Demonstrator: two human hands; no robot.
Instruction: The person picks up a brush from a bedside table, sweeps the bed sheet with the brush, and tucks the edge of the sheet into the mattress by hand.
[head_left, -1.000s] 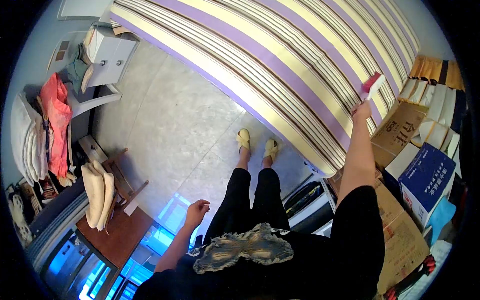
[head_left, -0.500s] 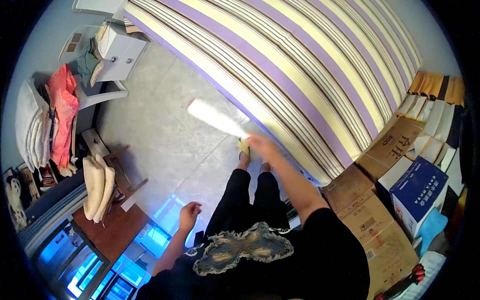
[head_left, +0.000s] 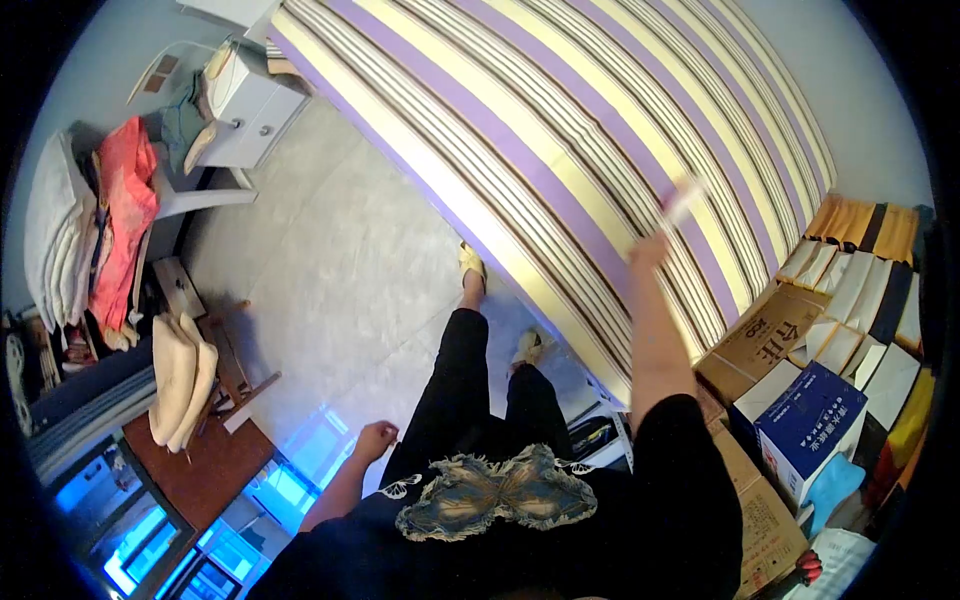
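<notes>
Striped bed cover point(head_left: 520, 130), flat cloth with purple, yellow and dark bands, fills far side; smooth grey floor point(head_left: 310, 220) to the left. Cardboard box point(head_left: 765, 335) and blue-and-white carton point(head_left: 812, 415) on the right, contents I can't see. White cabinet point(head_left: 250, 105) far left, doors closed. Brush point(head_left: 682, 205) was over the floor half a second ago, now over the cover's right part, blurred, contact unclear. Right hand point(head_left: 650, 250) grips its handle. Left hand point(head_left: 376, 440) hangs low, fingers curled, can't tell how tightly. Slippers point(head_left: 471, 260) now further apart.
</notes>
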